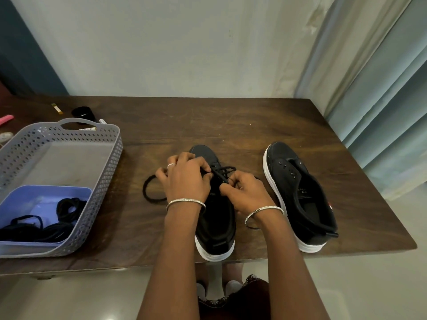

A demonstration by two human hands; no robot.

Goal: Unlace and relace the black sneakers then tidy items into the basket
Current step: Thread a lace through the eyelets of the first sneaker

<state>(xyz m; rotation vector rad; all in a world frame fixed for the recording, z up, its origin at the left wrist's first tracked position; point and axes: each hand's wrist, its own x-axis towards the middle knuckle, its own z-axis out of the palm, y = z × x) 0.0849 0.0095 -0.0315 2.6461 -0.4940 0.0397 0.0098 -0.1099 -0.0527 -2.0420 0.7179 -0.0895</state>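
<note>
Two black sneakers with white soles stand on the brown table, toes pointing away from me. The left sneaker (216, 227) has a black lace (221, 170) crossed through its eyelets near the toe. My left hand (184, 179) and my right hand (242, 192) both pinch this lace over the shoe's tongue. A loose loop of the lace (147, 190) lies on the table left of the shoe. The right sneaker (298, 195) has bare eyelets and no lace. A grey perforated basket (108, 158) stands at the left.
Inside the basket a blue tray (46, 195) holds several coiled black laces (68, 207). Behind the basket lie a black round lid (83, 112), a marker (102, 121), a pink object (6, 118) and a small yellow strip (56, 109). A curtain (381, 112) hangs at the right.
</note>
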